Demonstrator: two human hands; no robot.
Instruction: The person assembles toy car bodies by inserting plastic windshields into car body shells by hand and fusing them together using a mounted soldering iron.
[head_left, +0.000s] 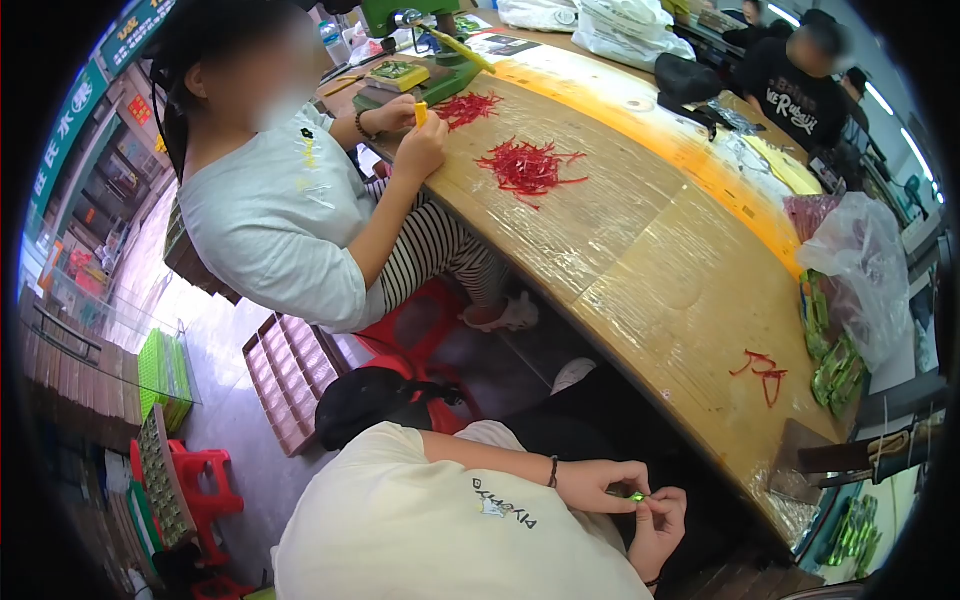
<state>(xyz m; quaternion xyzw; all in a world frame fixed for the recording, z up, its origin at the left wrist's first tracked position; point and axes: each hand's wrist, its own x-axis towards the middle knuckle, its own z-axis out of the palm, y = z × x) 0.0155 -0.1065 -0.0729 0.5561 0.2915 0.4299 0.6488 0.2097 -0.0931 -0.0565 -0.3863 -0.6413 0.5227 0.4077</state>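
My left hand (605, 485), with a dark band at its wrist, pinches a small shiny green piece (636, 496). My right hand (660, 522) closes its fingertips on the same piece from the lower right, so the two hands nearly touch. They are in front of my cream shirt (440, 530), beside the near edge of the wooden table (640, 340). Fingers partly cover the green piece, and its exact shape cannot be made out. A few red strips (765, 374) lie on the tabletop beyond my hands.
Across the left, a co-worker in a white shirt (270, 215) holds a yellow piece (421, 113) near red strip piles (530, 167). Green foil packets (838, 375) and a plastic bag (860, 270) lie right. A dark-bladed tool (835, 458) juts at the table's right end. Red stools (208, 490) stand left.
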